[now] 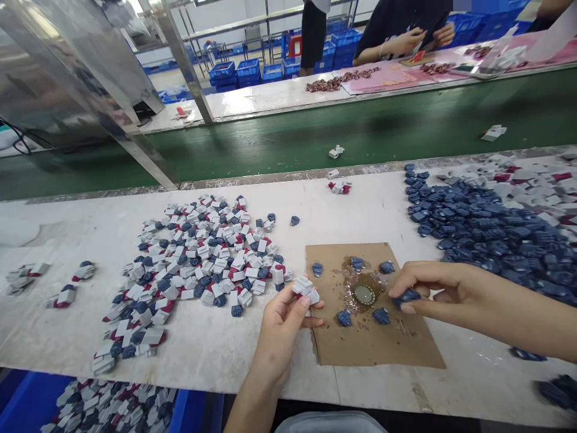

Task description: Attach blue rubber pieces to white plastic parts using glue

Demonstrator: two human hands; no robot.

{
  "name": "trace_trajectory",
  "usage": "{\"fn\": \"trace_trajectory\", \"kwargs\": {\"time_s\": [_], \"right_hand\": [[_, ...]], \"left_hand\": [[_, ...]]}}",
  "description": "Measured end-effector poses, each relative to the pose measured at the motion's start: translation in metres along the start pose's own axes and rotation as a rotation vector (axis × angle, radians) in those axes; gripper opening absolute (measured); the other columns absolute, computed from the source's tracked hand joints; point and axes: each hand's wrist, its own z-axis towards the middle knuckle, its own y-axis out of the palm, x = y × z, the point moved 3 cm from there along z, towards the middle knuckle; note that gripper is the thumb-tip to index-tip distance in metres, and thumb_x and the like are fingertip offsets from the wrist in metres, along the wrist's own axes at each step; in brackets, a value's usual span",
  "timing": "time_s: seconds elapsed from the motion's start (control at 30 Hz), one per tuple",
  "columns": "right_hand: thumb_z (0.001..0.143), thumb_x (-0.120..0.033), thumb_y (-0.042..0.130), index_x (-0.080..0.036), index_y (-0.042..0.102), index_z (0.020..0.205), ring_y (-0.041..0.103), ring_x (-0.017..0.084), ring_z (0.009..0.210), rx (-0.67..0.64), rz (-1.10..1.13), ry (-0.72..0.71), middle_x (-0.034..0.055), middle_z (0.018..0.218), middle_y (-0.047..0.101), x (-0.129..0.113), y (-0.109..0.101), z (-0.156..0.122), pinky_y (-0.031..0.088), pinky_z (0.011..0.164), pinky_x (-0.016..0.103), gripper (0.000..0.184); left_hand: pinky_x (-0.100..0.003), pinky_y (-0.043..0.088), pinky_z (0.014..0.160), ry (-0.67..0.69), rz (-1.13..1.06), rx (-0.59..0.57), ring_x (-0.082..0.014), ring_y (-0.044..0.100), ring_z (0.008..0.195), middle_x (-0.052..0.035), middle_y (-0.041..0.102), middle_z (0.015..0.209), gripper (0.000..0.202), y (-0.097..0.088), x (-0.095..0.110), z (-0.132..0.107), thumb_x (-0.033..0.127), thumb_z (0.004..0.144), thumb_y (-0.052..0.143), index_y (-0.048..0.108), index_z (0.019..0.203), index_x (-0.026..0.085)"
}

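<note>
My left hand (288, 319) is closed around a small light-grey plastic part (306, 290), above the left edge of a brown cardboard sheet (378, 349). Between the thumb and fingers of my right hand (424, 285) is a dark blue molded piece (406, 297), held over the cardboard's right side. Several similar blue pieces lie spaced out on the cardboard, around a small round dish (364, 294). Wet-looking brown stains surround this dish. The two held parts are apart from each other.
Left of the cardboard spreads a pile of grey, blue and maroon assemblies (202, 252); a blue bin (184, 409) below holds more. Blue pieces (487, 222) heap at right beside grey-maroon parts (536, 174). Behind runs a green conveyor belt (270, 144); a co-worker's hands (426, 39) work beyond it.
</note>
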Motion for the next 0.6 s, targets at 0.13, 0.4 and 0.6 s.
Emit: {"fn": "trace_trajectory", "kwargs": {"time_s": [0.13, 0.4, 0.6], "right_hand": [[0.087, -0.056, 0.054, -0.033, 0.076, 0.105, 0.067, 0.021, 0.06, -0.118, 0.237, 0.068, 0.0076, 0.093, 0.074, -0.0028, -0.001, -0.0026, 0.055, 0.047, 0.029, 0.036], [0.088, -0.06, 0.05, -0.03, 0.062, 0.105, 0.056, 0.019, 0.041, -0.048, 0.218, 0.127, -0.0006, 0.052, 0.061, 0.0039, 0.0019, -0.0035, 0.049, 0.043, 0.03, 0.037], [0.085, -0.054, 0.051, -0.031, 0.074, 0.094, 0.072, 0.028, 0.074, -0.056, 0.034, 0.033, 0.0071, 0.089, 0.076, -0.0048, 0.0068, 0.0054, 0.059, 0.06, 0.037, 0.034]], "left_hand": [[-0.027, 0.061, 0.062, 0.009, 0.02, -0.003, -0.0198, 0.068, 0.08, -0.008, 0.074, 0.093, 0.045, 0.0003, 0.0006, -0.0008, 0.042, 0.064, 0.085, 0.078, 0.101, 0.018], [-0.02, 0.058, 0.059, 0.019, 0.007, 0.001, -0.0181, 0.069, 0.08, -0.0067, 0.075, 0.091, 0.043, -0.0023, -0.0019, 0.0027, 0.039, 0.064, 0.086, 0.078, 0.102, 0.02], [-0.019, 0.057, 0.058, 0.03, -0.03, 0.007, -0.0169, 0.07, 0.08, -0.0069, 0.076, 0.093, 0.042, -0.0043, -0.0042, 0.0034, 0.037, 0.066, 0.085, 0.078, 0.104, 0.021]]}}
